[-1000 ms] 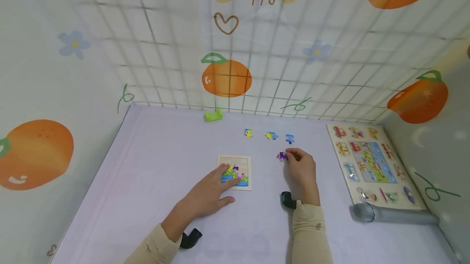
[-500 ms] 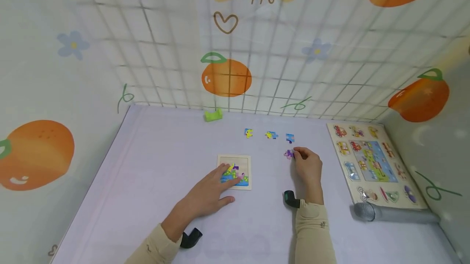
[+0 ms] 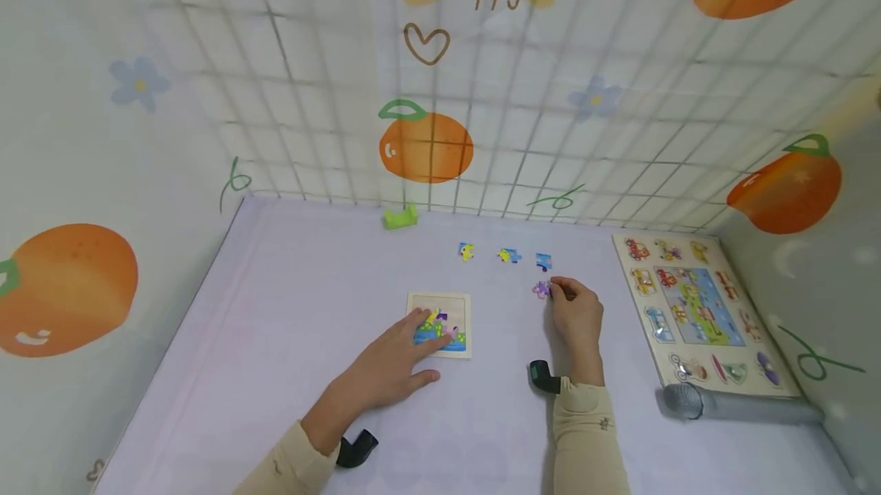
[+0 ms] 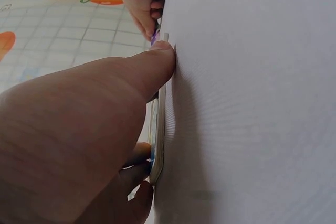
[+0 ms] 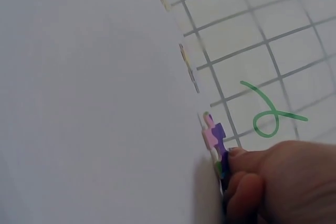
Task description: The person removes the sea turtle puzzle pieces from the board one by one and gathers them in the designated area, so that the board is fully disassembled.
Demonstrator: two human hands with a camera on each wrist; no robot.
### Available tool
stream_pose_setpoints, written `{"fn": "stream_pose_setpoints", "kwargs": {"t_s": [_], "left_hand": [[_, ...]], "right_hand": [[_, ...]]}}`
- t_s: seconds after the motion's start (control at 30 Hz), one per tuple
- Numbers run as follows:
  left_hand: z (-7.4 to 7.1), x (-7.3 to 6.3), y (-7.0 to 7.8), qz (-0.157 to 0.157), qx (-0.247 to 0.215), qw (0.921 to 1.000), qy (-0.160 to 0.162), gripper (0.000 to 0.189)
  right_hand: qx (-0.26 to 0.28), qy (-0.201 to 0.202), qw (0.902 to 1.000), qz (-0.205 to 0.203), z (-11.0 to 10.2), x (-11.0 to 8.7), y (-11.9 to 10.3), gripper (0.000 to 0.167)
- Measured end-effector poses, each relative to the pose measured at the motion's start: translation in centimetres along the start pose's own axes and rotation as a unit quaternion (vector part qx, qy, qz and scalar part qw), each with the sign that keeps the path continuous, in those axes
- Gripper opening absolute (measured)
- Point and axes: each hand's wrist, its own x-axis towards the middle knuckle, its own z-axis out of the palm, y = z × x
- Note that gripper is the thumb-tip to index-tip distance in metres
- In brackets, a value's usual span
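Note:
My left hand (image 3: 387, 363) lies with its fingers extended over a small framed jigsaw tray (image 3: 439, 301), fingertips on its lower left part. Inside the tray, several pieces with green, blue, yellow and purple print show beside the fingers. In the left wrist view the tray's pale edge (image 4: 161, 129) runs past the thumb. To the right, my right hand (image 3: 578, 319) pinches a pink and purple jigsaw piece (image 3: 541, 290) between thumb and fingers. The right wrist view shows this piece (image 5: 214, 132) tilted up off the white cloth, its knobs pointing away from the fingertips.
Three loose jigsaw pieces lie in a row behind: a yellow one (image 3: 466, 251), a yellow and blue one (image 3: 509, 255), a blue one (image 3: 544, 261). A green block (image 3: 401, 217) sits near the back wall. At right are a picture puzzle board (image 3: 702, 311) and a grey microphone (image 3: 743, 404).
My right hand has shifted a little to the right with the pink and purple piece, which has turned in the fingers. My left hand stays on the tray.

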Motion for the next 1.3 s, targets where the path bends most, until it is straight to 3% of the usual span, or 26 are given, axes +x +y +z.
{"fn": "stream_pose_setpoints", "kwargs": {"t_s": [0.27, 0.63, 0.97, 1.3], "left_hand": [[-0.25, 0.01, 0.19, 0.002, -0.002, 1.0, -0.002, 0.06], [-0.26, -0.09, 0.55, -0.005, 0.006, 1.0, -0.004, 0.061], [-0.06, -0.02, 0.52, -0.005, 0.011, 0.9999, 0.008, 0.062], [-0.44, -0.13, 0.91, -0.017, 0.02, 0.9997, -0.001, 0.063]], "right_hand": [[0.001, 0.014, 0.9999, 0.009, 0.24, -0.01, -0.01, 0.026], [-0.012, -0.017, 0.9998, -0.005, -0.07, -0.6, -0.1, 0.036], [-0.031, -0.002, 0.9995, -0.003, 0.13, -0.76, -0.38, 0.031], [-0.031, 0.034, 0.9989, -0.008, 0.66, -0.87, -0.61, 0.027]]}}
